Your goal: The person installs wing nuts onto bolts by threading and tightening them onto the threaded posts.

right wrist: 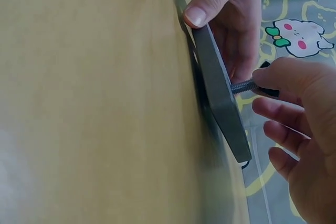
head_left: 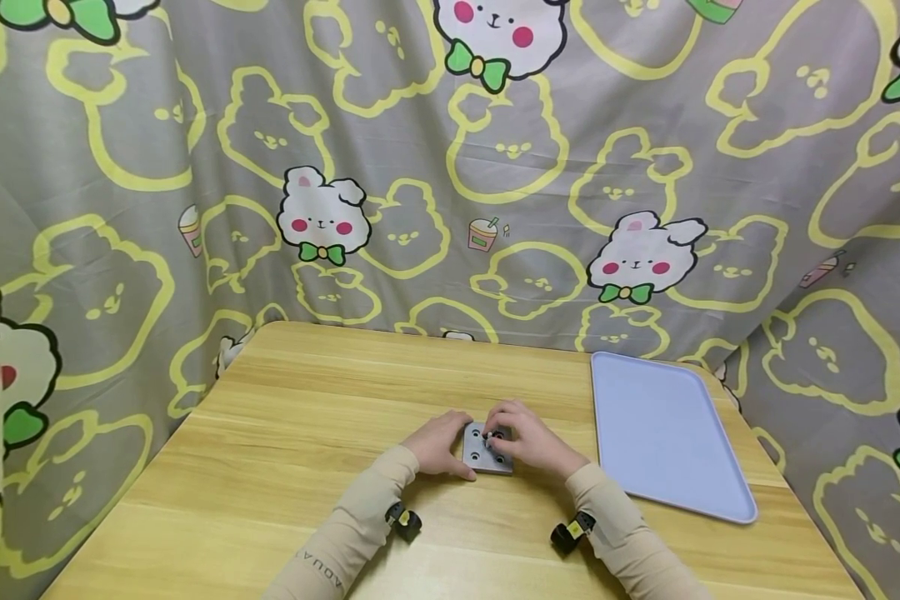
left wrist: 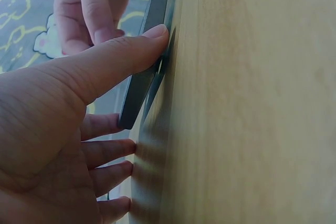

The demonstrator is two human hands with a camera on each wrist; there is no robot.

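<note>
A grey square plate (head_left: pixel 487 461) with round holes lies just above the wooden table, seen edge-on in both wrist views. My left hand (head_left: pixel 437 444) grips it at the left, thumb (left wrist: pixel 142 51) on the near edge and fingers toward the far side. Over its face, my right hand (head_left: pixel 528 437) pinches the dark head of a bolt (right wrist: pixel 242 86) between thumb and index finger. The threaded shank points at the plate, its tip right at the surface. The other fingers of the right hand are loosely curled beside it.
A pale lilac tray (head_left: pixel 671 437) lies on the right side of the wooden table (head_left: pixel 307 400). Behind and around the table hangs a grey curtain (head_left: pixel 412 150) with cartoon bears. Each wrist wears a black camera on a strap.
</note>
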